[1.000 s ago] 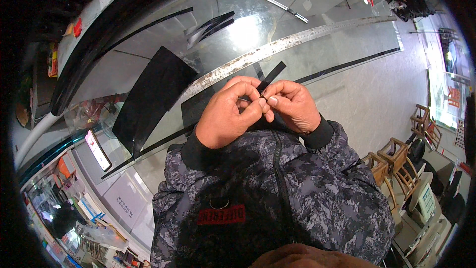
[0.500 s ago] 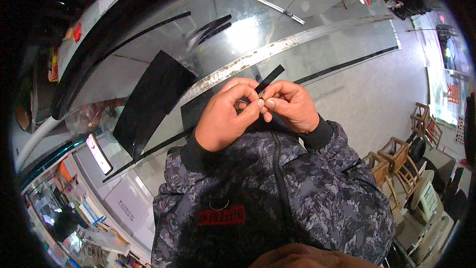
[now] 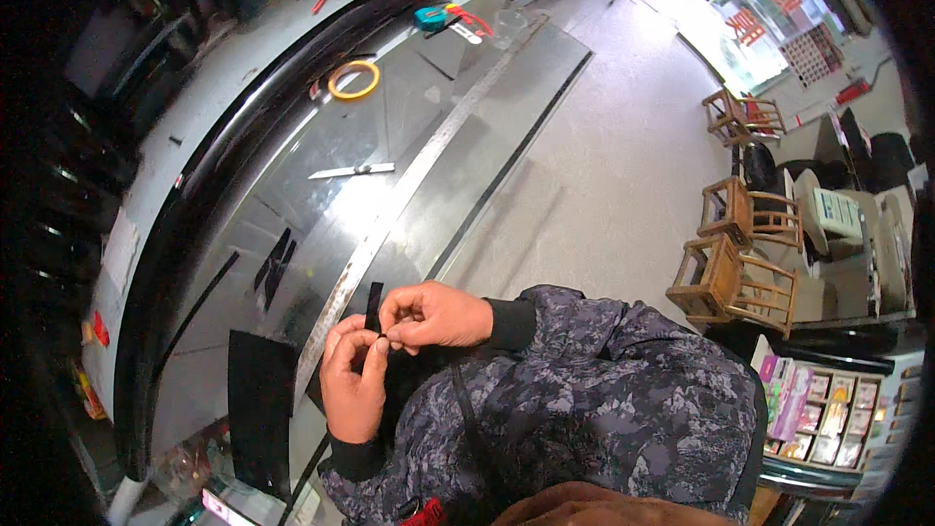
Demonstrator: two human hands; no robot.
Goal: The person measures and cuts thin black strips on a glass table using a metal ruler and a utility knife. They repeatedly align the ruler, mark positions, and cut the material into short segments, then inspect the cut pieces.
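Note:
My left hand [image 3: 354, 380] and my right hand [image 3: 433, 317] meet in front of my chest, above the near edge of a glass tabletop. A short, narrow black strip [image 3: 375, 302] stands up between them, its lower end pinched in the fingertips of both hands. The fingers hide that end, so its shape cannot be made out. Beside my left hand a large black sheet [image 3: 258, 409] lies on the glass. A long, worn metal ruler [image 3: 414, 161] runs away from my hands across the glass.
Farther along the glass lie a snap-off knife [image 3: 351, 171], a yellow tape roll [image 3: 354, 93], a teal tool [image 3: 429, 18] and a red-handled tool [image 3: 470, 19]. Thin black offcuts [image 3: 278, 268] lie left of the ruler. Wooden chairs [image 3: 716, 278] stand at the right.
My view has swung to the right, so the glass and my hands appear farther left and lower. Both hands still pinch the black strip.

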